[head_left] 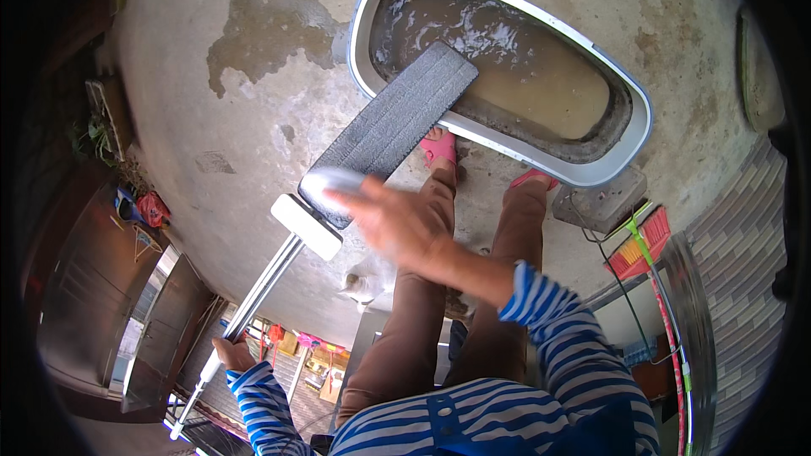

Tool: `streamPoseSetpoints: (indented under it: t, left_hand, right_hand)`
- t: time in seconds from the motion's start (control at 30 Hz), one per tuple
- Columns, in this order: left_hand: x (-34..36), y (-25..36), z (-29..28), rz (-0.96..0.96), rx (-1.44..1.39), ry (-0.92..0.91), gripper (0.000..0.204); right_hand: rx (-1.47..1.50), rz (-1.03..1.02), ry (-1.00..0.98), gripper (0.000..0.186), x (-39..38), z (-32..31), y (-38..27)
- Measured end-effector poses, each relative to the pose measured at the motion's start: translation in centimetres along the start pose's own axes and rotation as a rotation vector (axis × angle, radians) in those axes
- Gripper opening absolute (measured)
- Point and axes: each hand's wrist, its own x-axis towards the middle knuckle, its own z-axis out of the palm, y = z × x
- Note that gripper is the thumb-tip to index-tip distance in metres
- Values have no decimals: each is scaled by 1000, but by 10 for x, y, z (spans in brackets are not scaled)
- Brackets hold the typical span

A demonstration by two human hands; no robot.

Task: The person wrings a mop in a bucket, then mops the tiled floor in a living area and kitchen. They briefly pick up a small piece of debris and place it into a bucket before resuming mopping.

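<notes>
My left hand point(234, 354) is wrapped round the metal pole of a flat mop point(263, 285), low on the left. The mop's white squeezer block point(306, 226) sits beside the near end of its long grey pad point(397, 110). The pad's far end reaches over the rim of a white oval tub point(541, 167) with a blue edge. Murky brown water point(549, 93) with suds lies in the tub. Over the pad's near end is my right hand point(397, 224), its fingers smeared by motion. A pale, shiny blur point(331, 183) shows at its fingertips; I cannot make out what it is.
My feet in pink sandals point(439, 145) stand at the tub's near side. A concrete block point(600, 200) lies to the right, near a red dustpan point(640, 245) and a green-and-white pole point(655, 274). A wet patch point(266, 29) marks the concrete floor. Metal doors point(165, 333) stand at left.
</notes>
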Motion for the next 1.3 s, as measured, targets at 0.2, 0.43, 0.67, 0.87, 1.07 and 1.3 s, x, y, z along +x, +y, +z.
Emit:
streamPoseSetpoints:
  t: [0.2, 0.43, 0.67, 0.87, 1.07, 1.3]
  left_hand:
    - [-4, 5, -5, 40, 41, 10, 37]
    - [-14, 0, 3, 32, 69, 41, 38]
    - [-11, 0, -3, 66, 63, 88, 44]
    - [6, -9, -27, 100, 59, 24, 42]
    - [-14, -21, -10, 151, 364, -7, 41]
    - [-53, -11, 22, 80, 165, 50, 48]
  right_hand:
    - [-334, -97, -67, 47, -13, 20, 37]
    - [-886, 397, 84, 40, 45, -105, 174]
    - [-373, 74, 17, 44, 44, -18, 70]
    - [-238, 42, -240, 47, 54, 31, 48]
    - [-690, 311, -46, 46, 92, -91, 181]
    - [-675, 653, 227, 42, 69, -121, 203]
